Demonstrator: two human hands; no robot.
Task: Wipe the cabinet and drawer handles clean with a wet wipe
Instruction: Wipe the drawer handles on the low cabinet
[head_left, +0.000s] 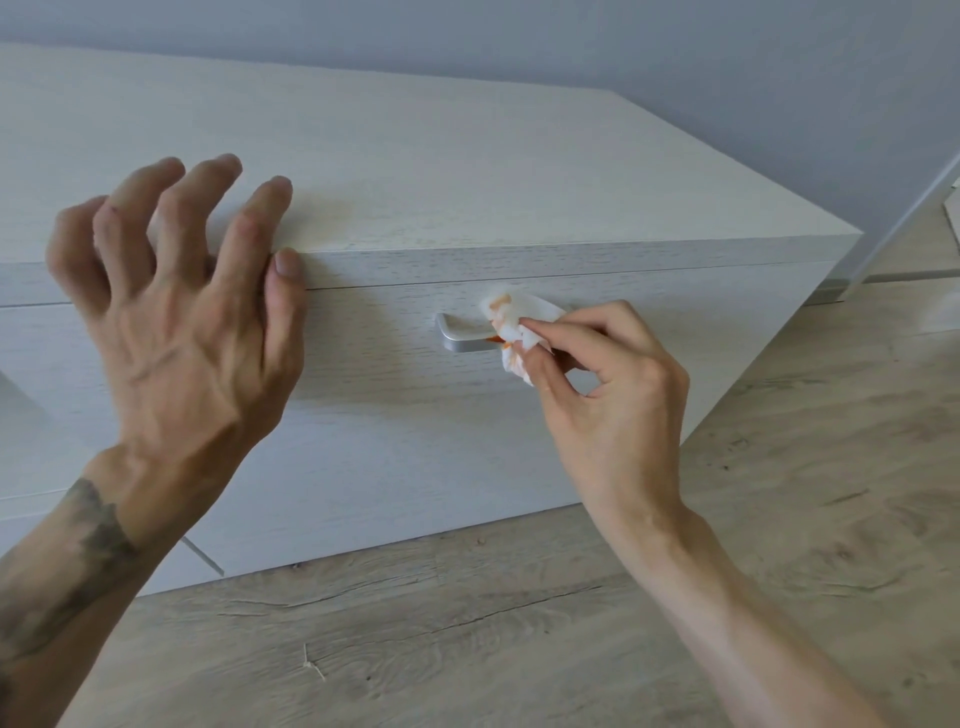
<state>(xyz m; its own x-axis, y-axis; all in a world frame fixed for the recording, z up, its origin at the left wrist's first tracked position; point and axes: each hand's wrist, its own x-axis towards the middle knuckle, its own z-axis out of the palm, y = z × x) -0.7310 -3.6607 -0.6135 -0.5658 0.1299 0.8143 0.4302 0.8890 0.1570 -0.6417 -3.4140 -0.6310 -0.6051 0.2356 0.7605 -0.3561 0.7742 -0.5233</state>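
While the right hand (608, 379) pinches a crumpled, orange-stained wet wipe (511, 325) onto the right end of the silver drawer handle (460, 340), the left hand (176, 322) grips nothing: fingers spread and bent over the cabinet (415, 171) top's front edge, thumb touching that edge.

The cabinet (415, 171) in front of you looks like pale wood-grain board, matt and finely textured. Its handle (460, 335) is brushed metal with a soft satin sheen. Your wipe (511, 322) is thin, crumpled white cloth, stained orange. The floor (519, 623) is matt, knotty wood planking, and the wall (675, 52) is smooth and matt.
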